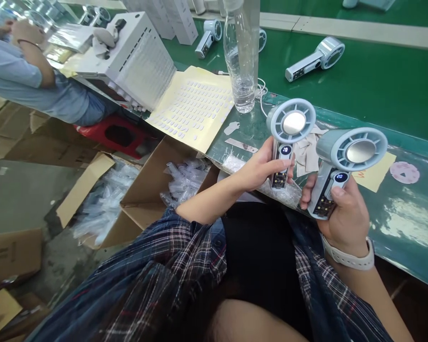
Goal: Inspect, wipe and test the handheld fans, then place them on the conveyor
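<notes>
My left hand [262,166] is closed around the handle of a light-blue handheld fan [280,164], whose round head points up with a silver disc at its centre. A second fan of the same kind [330,175] sits in my right hand [351,209], its thumb by the round button. Both small displays are lit and read 20. The two fans are held upright and tilted, side by side and apart, above the bench's front edge. Beneath and between them lie grey cloth pieces [306,154] and clear plastic wrap [285,194].
A water bottle [240,71] stands behind a yellow sticker sheet [199,102]. Another fan [316,59] lies on the green belt [385,76]. Left are a white machine [139,61], a seated co-worker [60,90] and a cardboard box [142,190] of plastic bags. A pink round sticker [404,172] lies right.
</notes>
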{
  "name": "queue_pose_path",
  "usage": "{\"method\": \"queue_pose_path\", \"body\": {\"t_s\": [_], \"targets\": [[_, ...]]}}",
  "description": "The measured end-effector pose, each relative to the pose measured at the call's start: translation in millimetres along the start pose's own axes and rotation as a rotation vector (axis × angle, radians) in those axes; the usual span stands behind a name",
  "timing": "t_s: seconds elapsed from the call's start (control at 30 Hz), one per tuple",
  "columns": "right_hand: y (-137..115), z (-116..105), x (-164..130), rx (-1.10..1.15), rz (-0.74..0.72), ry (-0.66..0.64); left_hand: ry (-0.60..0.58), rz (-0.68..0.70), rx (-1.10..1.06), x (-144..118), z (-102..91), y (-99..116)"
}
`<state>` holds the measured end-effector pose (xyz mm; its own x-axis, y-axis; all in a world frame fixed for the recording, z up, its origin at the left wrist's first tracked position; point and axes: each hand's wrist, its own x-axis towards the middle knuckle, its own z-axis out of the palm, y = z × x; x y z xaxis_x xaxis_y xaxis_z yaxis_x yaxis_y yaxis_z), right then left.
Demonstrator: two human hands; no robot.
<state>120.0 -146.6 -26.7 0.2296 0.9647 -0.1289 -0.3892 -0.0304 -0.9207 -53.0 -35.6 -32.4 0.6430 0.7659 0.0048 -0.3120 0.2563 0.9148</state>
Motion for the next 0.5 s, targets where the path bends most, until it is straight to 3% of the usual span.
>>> {"method": "queue_pose_path", "body": {"t_s": [0.13, 0.5], "targets": [[2.9, -0.1, 2.3, -0.043, -0.028, -0.016, -0.122, 0.04, 0.108, -3.3, -3.8, 5.1], [7.2, 2.0, 6.4, -0.008, -0.016, -0.019, -0.101, 0.111, 0.113, -0.2, -10.5, -3.5]]}}
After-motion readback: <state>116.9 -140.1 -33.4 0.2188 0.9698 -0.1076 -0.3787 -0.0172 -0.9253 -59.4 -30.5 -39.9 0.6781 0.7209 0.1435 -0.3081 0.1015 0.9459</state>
